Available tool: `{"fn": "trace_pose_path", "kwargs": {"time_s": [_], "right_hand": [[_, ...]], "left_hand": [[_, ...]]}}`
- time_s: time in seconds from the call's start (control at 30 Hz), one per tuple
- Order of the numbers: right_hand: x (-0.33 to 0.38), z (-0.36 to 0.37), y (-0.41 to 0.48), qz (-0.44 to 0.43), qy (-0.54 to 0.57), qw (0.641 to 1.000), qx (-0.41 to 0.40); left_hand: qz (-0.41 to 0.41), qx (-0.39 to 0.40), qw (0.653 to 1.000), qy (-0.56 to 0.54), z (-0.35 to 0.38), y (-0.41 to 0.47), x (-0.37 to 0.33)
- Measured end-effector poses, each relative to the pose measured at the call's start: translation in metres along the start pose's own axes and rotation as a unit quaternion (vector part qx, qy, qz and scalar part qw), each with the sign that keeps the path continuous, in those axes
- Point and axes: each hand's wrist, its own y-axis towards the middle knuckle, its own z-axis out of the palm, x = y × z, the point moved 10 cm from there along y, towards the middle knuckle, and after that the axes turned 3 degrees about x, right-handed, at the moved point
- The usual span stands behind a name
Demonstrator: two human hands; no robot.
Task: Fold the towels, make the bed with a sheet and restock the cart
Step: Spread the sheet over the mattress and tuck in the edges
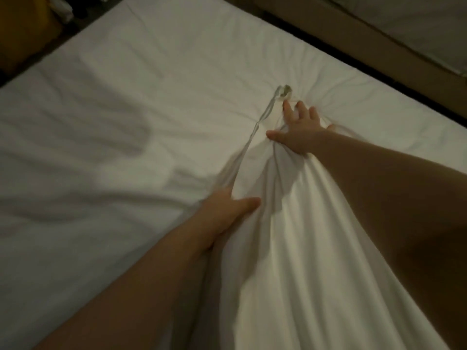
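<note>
Dim light, head view looking down across the bed, whose white, creased surface fills most of the frame. The sheet is on the bed, a loose white length running from the near edge up the middle-right toward the far side, gathered into long folds between the two forearms. The right hand is further out, palm down on the gathered cloth, fingers straight and spread, thumb out to the left. It presses the fabric flat and grips nothing. Creases fan out around it. Just beyond its fingertips is a small greyish bunched tip of cloth; what it is cannot be told. A narrow hem runs from that tip back toward the near left, raised off the bed. The left hand sits at the near end of that hem, thumb lying along the right side of a raised fold, other fingers hidden behind the cloth; it holds the fold pinched. Far right, past a dark gap, is a second bed with a tan side. At the far left corner is a yellow shape, blurred.
</note>
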Motion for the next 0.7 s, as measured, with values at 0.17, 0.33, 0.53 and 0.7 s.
{"fn": "trace_pose_path", "kwargs": {"time_s": [0.17,0.33,0.53,0.7], "right_hand": [[0.004,-0.006,-0.014,0.006,-0.013,1.0,0.005],[0.005,-0.007,-0.016,0.005,-0.006,1.0,0.007],[0.004,-0.007,-0.016,0.004,-0.011,1.0,-0.006],[0.001,-0.008,-0.015,-0.009,0.015,1.0,-0.013]], "left_hand": [[0.037,-0.173,0.961,0.211,-0.04,-0.02,0.001],[0.071,-0.221,0.951,0.203,-0.051,-0.026,0.001],[0.265,-0.358,0.776,0.447,-0.002,-0.045,-0.063],[0.32,-0.255,0.785,0.465,0.108,0.003,-0.069]]}}
